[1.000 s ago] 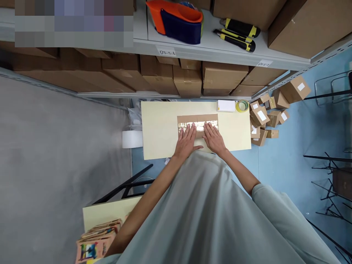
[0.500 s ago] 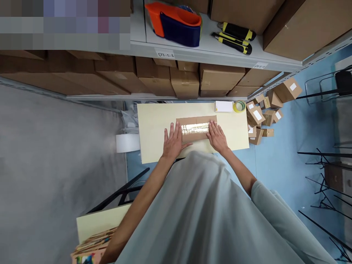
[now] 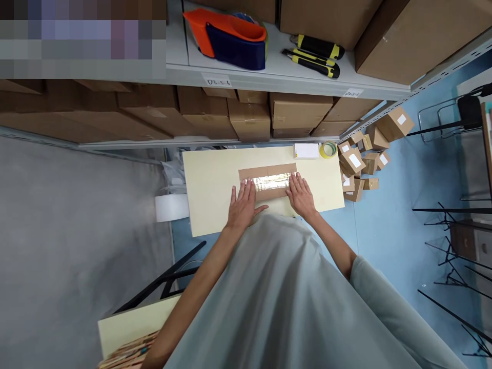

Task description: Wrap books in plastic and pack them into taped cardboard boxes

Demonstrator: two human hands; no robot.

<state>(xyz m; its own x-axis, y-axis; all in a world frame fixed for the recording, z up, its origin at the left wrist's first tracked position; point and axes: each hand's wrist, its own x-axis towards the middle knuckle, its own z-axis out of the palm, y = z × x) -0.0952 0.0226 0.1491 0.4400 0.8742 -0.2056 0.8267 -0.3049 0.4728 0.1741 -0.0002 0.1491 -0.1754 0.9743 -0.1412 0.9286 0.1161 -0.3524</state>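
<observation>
A flat brown cardboard box (image 3: 268,174) with a shiny strip of clear tape along its top lies on a pale yellow table (image 3: 209,179). My left hand (image 3: 242,205) rests flat with fingers spread on the box's left end. My right hand (image 3: 302,196) lies flat, fingers stretched out, on the box's right end. Neither hand holds anything.
A white pad (image 3: 306,150) and a tape roll (image 3: 328,149) sit at the table's far right corner. Several small labelled boxes (image 3: 361,161) are heaped on the blue floor to the right. The shelf above carries an orange tape dispenser (image 3: 230,36), utility knives (image 3: 313,54) and cartons. A white roll (image 3: 171,207) is to the left.
My hands slid apart from the middle of the taped seam to the box's two ends. The view has shifted a little to the left.
</observation>
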